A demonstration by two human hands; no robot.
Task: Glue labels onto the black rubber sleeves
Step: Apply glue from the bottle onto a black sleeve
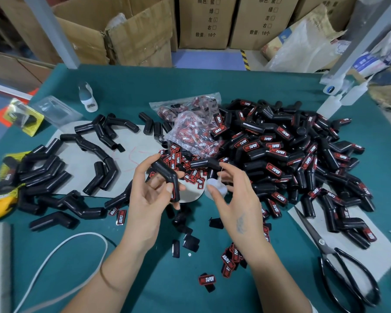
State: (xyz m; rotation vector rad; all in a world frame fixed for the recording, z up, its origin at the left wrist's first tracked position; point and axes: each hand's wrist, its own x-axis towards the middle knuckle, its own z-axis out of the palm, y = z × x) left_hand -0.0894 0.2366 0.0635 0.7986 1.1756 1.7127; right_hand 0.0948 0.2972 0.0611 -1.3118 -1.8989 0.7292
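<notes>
My left hand grips a bent black rubber sleeve above the middle of the green table. My right hand holds a small white glue bottle with a thin needle tip pointing up, just right of the sleeve and apart from it. Loose red-and-black labels lie scattered near my wrists and under my hands. Plain sleeves lie at the left. A large heap of labelled sleeves fills the right.
A clear bag of labels lies behind my hands. Black scissors rest at the right front. A white cord loops at the left front. Squeeze bottles stand far right, a white bottle far left. Cardboard boxes stand beyond.
</notes>
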